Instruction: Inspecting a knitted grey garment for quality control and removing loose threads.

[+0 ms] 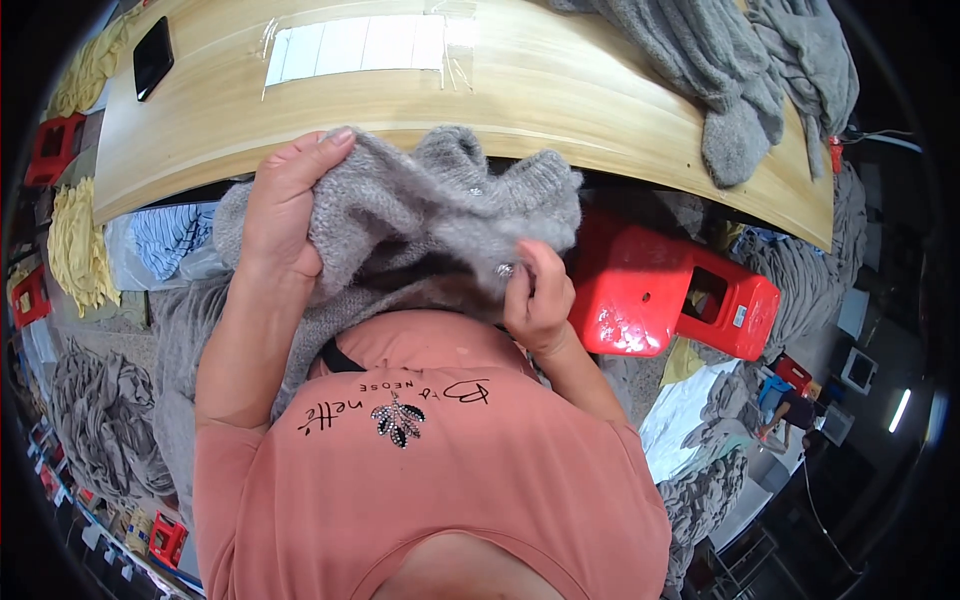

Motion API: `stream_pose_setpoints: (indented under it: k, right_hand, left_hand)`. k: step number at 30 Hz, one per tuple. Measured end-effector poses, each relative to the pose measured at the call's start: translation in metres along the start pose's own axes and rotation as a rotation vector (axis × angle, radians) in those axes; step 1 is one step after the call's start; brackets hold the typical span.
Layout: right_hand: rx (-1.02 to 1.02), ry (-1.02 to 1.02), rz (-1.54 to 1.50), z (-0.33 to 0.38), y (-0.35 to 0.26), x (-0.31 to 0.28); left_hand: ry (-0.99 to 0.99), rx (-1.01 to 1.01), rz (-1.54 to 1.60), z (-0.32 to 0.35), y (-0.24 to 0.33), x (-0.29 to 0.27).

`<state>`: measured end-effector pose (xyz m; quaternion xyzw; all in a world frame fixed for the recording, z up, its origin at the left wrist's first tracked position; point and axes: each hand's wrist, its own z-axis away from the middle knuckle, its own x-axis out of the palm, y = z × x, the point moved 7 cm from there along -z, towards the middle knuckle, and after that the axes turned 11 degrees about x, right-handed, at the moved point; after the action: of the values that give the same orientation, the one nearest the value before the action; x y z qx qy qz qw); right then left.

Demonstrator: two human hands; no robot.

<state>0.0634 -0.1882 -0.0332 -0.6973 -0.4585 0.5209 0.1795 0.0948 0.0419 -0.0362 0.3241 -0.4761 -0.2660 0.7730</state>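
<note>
A fuzzy grey knitted garment [400,195] is held up between my hands at the table's near edge, its lower part hanging over my lap. My left hand [290,190] grips its left side, with the thumb on top of the bunched knit. At the garment's right side, my right hand [540,295] pinches the edge beside a shiny silvery button [504,270]. A second shiny button [475,191] shows farther up the same edge. Folds of knit hide the inside of the garment and part of my left fingers.
A wooden table [560,90] spans the front, with a black phone [153,58], a taped white paper strip [355,50] and more grey knitwear [690,50]. Red plastic stools [640,290] stand at right. Piles of grey knits [105,420] and yellow garments [82,245] lie at left. Another person [795,410] is far right.
</note>
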Motion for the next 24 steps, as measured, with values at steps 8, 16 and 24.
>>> stream_pose_setpoints:
  k: [8,16,24]
  right_hand:
    - [0.139,-0.485,-0.146,-0.012,-0.01,0.028]
    - [-0.252,-0.084,0.18,-0.015,-0.024,0.011]
    - [-0.353,0.091,0.096,-0.016,-0.059,0.012]
  left_hand:
    - [0.204,0.01,0.209,-0.004,0.004,-0.02]
    - [0.242,-0.002,0.237,-0.005,0.004,-0.025]
    - [0.186,0.005,0.287,-0.007,0.002,-0.019]
